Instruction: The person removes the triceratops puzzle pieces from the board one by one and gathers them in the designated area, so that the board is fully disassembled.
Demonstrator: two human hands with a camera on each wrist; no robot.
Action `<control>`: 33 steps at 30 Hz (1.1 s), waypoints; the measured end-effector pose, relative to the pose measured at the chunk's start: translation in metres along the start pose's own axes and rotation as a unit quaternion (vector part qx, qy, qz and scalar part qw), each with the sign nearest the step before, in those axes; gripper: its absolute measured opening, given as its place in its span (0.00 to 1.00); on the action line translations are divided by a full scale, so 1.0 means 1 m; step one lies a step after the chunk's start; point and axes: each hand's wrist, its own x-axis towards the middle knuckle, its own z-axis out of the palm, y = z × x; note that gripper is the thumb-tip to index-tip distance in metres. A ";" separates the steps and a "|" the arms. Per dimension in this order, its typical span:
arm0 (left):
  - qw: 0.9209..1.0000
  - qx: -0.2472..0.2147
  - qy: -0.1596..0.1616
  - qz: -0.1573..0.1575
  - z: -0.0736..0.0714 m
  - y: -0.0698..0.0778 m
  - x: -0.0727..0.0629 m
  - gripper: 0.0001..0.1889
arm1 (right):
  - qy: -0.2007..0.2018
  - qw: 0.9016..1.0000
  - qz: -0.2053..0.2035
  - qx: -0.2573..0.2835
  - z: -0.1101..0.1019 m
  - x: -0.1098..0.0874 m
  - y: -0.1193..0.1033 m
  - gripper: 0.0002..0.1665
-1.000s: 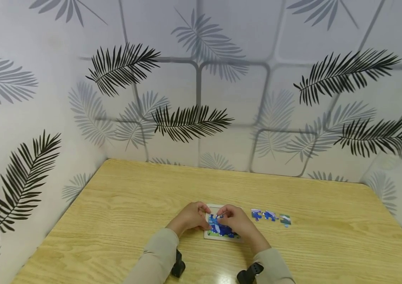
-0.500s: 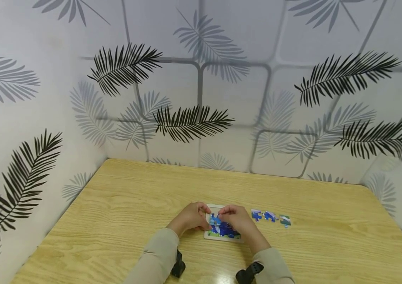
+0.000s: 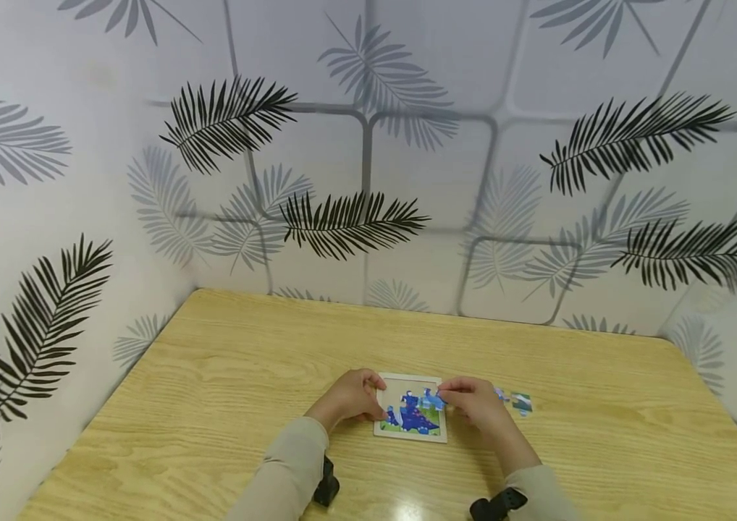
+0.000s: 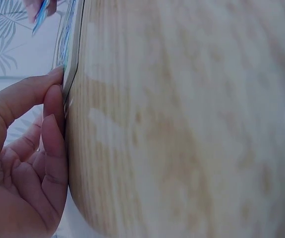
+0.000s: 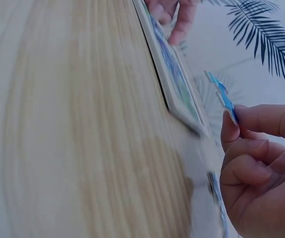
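Right at the lower middle of the head view, I have a square wooden tray [image 3: 407, 437] lying flat on the table. My left hand [image 3: 357, 396] grips its left rim, the index finger up near the upper left corner and the thumb nearer the lower left one. In the left wrist view that thumb sits against the tray's edge, other fingers curled just below it. My right hand [image 3: 476, 401], just right of the tray in the head view, pinches a light blue puzzle piece [image 5: 225, 97] between thumb and forefinger; in the right wrist view it is tilted and held clear of the table. From the head it appears over the tray's upper right edge.

Inside the tray I see a blue dinosaur picture [image 3: 417, 420] with green along the bottom, filling the lower part, while the pale floor shows at the upper left. To the right of my right hand lies a loose green-and-blue piece [image 3: 521, 403], with another piece [image 3: 501, 394] partly hidden behind my fingers.

My pale sleeves [image 3: 290, 463] enter from the bottom of the frame. The yellowish wooden table [image 3: 245, 347] spreads across the lower half, and a feather-patterned wall [image 3: 427, 181] fills the upper half.
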 end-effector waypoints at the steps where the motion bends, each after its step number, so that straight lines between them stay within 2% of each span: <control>1: 1.000 -0.001 0.000 0.001 0.000 0.000 0.000 0.20 | 0.002 1.000 -0.004 -0.007 -0.006 -0.001 0.002 0.08; 7: 1.000 -0.002 -0.003 0.003 0.001 -0.002 0.001 0.21 | 0.015 0.999 -0.003 -0.047 -0.034 -0.009 0.015 0.10; 15: 1.000 0.005 0.000 0.001 0.001 0.000 0.000 0.20 | 0.025 0.995 -0.007 -0.091 -0.056 -0.016 0.029 0.07; 19: 1.000 0.007 0.000 0.001 0.001 0.001 -0.001 0.20 | 0.025 0.994 -0.010 -0.101 -0.061 -0.017 0.029 0.06; 33: 1.000 0.011 -0.002 0.003 0.000 0.001 0.000 0.19 | 0.025 0.996 -0.017 -0.084 -0.065 -0.017 0.030 0.09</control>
